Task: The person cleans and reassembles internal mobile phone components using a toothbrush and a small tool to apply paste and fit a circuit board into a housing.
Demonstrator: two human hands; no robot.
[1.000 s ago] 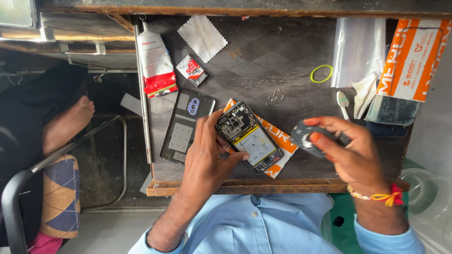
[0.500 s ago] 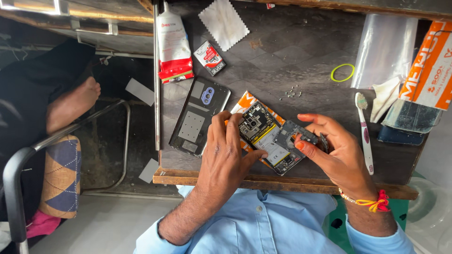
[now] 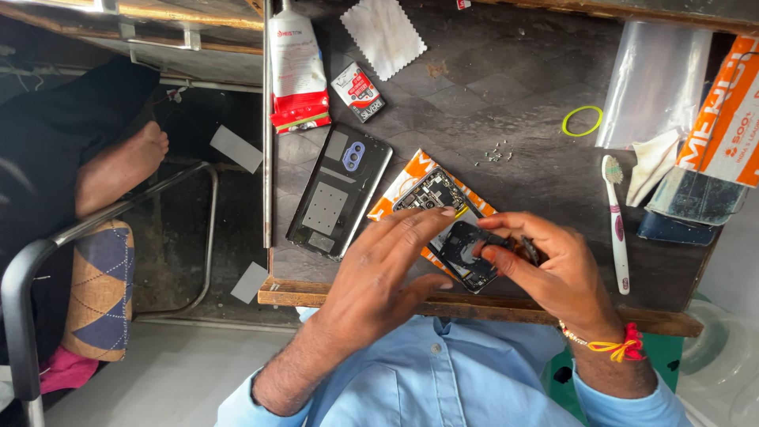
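Here your right hand pinches a small dark frame piece in its fingers just above the open phone lying slantwise on the orange packet, while your left hand rests flat-fingered on the phone, holding nothing, near the worktop front edge

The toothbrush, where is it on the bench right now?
In the head view the toothbrush lies on the dark bench's right side, just right of the right hand, bristles beside a crumpled white cloth.
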